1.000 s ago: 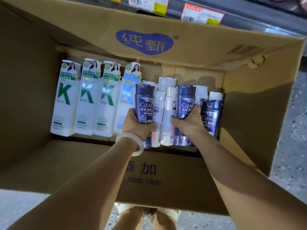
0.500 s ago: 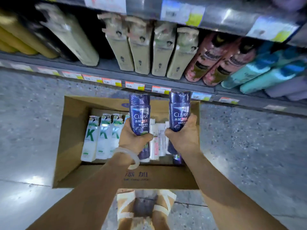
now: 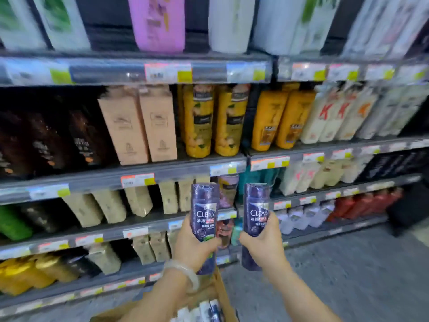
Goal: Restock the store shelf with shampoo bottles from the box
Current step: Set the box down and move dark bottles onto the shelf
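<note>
My left hand [image 3: 192,247] grips a dark purple CLEAR shampoo bottle [image 3: 204,212] upright around its lower half. My right hand [image 3: 262,245] grips a second dark purple CLEAR bottle [image 3: 256,210], also upright. Both bottles are held side by side at mid height in front of the store shelf [image 3: 139,180], apart from it. The cardboard box [image 3: 222,296] lies low at the bottom edge, under my forearms, with several white and dark bottle tops [image 3: 204,310] showing inside. A pale bangle sits on my left wrist.
Several shelf tiers carry rows of bottles: beige cartons [image 3: 137,126], yellow bottles [image 3: 199,122], orange bottles [image 3: 278,119], white K bottles [image 3: 334,115], red bottles [image 3: 362,203]. Price tags line the shelf rails. Grey speckled floor [image 3: 348,263] lies to the right.
Both hands lifted the two CLEAR bottles out of the box and up in front of the shelves. My view swung from the box interior up to the shelf face.
</note>
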`<state>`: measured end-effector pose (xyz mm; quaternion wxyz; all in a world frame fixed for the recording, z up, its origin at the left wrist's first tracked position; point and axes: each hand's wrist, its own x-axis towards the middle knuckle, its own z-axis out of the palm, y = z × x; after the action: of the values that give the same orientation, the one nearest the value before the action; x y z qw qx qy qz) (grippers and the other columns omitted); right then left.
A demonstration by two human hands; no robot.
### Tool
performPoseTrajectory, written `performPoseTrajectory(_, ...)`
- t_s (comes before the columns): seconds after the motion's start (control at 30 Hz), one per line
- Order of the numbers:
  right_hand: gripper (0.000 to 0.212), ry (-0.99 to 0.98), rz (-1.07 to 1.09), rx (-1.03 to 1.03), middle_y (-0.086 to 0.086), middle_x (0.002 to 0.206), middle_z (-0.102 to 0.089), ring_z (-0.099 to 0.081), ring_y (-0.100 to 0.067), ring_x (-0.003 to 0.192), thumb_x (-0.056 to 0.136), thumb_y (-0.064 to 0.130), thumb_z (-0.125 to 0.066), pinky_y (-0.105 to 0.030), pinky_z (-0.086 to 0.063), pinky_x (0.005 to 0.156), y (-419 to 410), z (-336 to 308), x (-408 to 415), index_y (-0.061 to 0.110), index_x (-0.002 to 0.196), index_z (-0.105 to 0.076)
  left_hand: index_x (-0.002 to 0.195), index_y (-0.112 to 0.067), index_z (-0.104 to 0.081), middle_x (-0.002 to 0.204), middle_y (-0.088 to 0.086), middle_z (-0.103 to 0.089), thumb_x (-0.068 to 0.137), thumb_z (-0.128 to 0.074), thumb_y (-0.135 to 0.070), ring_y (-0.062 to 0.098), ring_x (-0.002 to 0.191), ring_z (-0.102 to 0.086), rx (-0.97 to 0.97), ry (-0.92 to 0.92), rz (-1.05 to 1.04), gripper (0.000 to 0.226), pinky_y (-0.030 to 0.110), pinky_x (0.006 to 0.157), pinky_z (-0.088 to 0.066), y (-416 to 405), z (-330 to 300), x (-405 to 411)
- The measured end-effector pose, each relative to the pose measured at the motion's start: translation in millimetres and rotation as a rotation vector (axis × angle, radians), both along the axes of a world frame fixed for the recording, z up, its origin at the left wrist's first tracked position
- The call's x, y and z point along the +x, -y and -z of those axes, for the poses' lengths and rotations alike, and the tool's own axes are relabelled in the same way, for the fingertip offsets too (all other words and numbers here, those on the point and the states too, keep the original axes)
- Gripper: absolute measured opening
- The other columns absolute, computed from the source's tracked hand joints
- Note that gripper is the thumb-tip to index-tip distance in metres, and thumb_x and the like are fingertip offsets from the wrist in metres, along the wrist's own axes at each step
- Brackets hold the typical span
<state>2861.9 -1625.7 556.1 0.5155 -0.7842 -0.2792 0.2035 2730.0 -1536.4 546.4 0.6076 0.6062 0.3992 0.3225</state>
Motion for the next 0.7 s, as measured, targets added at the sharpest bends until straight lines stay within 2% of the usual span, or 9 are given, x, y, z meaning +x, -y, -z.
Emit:
performPoseTrajectory(0.13,0.045,0.080,0.071,0.056,0.009,0.077,-0.056,-0.057,-0.012,0.067,0.066,0.006,-0.072,-0.015,-0.042,0.057,39.1,-79.3,35.4,0.021,0.095,-0.041,0.096,-0.020,-0.052,0.076,-0.003,-0.065,0.053,-0.076,0.004,-0.005,0.052,-0.058,0.106,0.072,0.154,0.055,0.013,0.048,-0.047,24.5,-78.1,48.4)
performPoseTrajectory(0.2,0.044,0.120,0.121,0.078,0.009,0.076,-0.055,-0.056,-0.009,0.066,0.065,0.009,-0.071,-0.011,-0.039,0.052,62.7,-110.7,58.4,0.023,0.092,-0.039,0.100,-0.016,-0.052,0.081,0.004,-0.066,0.058,-0.075,0.011,0.002,0.059,-0.061,0.165,0.092,0.216,0.054,0.019,0.053,-0.050,39.2,-109.4,78.2)
performPoseTrajectory(0.23,0.046,0.128,0.142,0.086,0.009,0.077,-0.056,-0.056,-0.006,0.066,0.065,0.011,-0.071,-0.011,-0.039,0.050,75.6,-125.0,70.8,0.022,0.097,-0.039,0.100,-0.017,-0.052,0.084,0.004,-0.066,0.060,-0.074,0.013,0.005,0.064,-0.061,0.192,0.108,0.237,0.054,0.020,0.057,-0.050,47.7,-123.8,94.5)
performPoseTrajectory(0.3,0.051,0.141,0.188,0.099,0.009,0.079,-0.058,-0.056,0.001,0.065,0.065,0.014,-0.071,-0.010,-0.039,0.047,104.2,-148.9,99.0,0.022,0.103,-0.036,0.095,-0.025,-0.050,0.087,-0.001,-0.065,0.061,-0.074,0.013,0.003,0.068,-0.061,0.233,0.142,0.298,0.056,0.017,0.059,-0.047,69.6,-149.7,129.2)
performPoseTrajectory(0.37,0.051,0.155,0.249,0.117,0.010,0.080,-0.057,-0.054,0.005,0.062,0.065,0.015,-0.071,-0.010,-0.037,0.045,134.9,-167.7,131.1,0.026,0.100,-0.036,0.095,-0.024,-0.049,0.087,-0.006,-0.065,0.062,-0.074,0.013,-0.003,0.067,-0.063,0.246,0.173,0.375,0.056,0.012,0.058,-0.048,96.6,-171.1,167.1)
performPoseTrajectory(0.43,0.051,0.178,0.310,0.121,0.010,0.082,-0.056,-0.055,0.002,0.066,0.065,0.013,-0.071,-0.013,-0.037,0.050,166.6,-183.2,165.7,0.025,0.101,-0.036,0.098,-0.022,-0.051,0.084,-0.007,-0.068,0.059,-0.078,0.010,-0.004,0.065,-0.064,0.237,0.210,0.420,0.057,0.011,0.057,-0.049,126.5,-185.7,206.2)
performPoseTrajectory(0.53,0.058,0.218,0.373,0.110,0.004,0.089,-0.057,-0.058,-0.015,0.077,0.064,0.011,-0.072,-0.026,-0.045,0.065,216.8,-201.4,225.7,0.022,0.105,-0.033,0.109,-0.015,-0.051,0.086,0.001,-0.069,0.050,-0.077,-0.005,0.008,0.070,-0.065,0.221,0.220,0.460,0.065,0.024,0.068,-0.054,177.4,-201.9,267.4)
performPoseTrajectory(0.57,0.059,0.232,0.385,0.102,0.003,0.089,-0.056,-0.058,-0.017,0.079,0.064,0.011,-0.072,-0.027,-0.046,0.065,235.1,-207.3,247.5,0.022,0.106,-0.033,0.110,-0.016,-0.051,0.088,0.001,-0.069,0.052,-0.076,-0.003,0.007,0.070,-0.065,0.216,0.223,0.479,0.065,0.024,0.068,-0.054,194.4,-206.3,289.6)
performPoseTrajectory(0.7,0.058,0.311,0.425,0.074,0.009,0.086,-0.052,-0.057,-0.018,0.079,0.063,0.013,-0.073,-0.019,-0.040,0.058,305.9,-226.0,332.0,0.022,0.104,-0.032,0.107,-0.019,-0.050,0.083,-0.005,-0.067,0.057,-0.073,0.011,-0.004,0.060,-0.064,0.213,0.274,0.525,0.063,0.013,0.052,-0.049,256.1,-219.8,378.3)
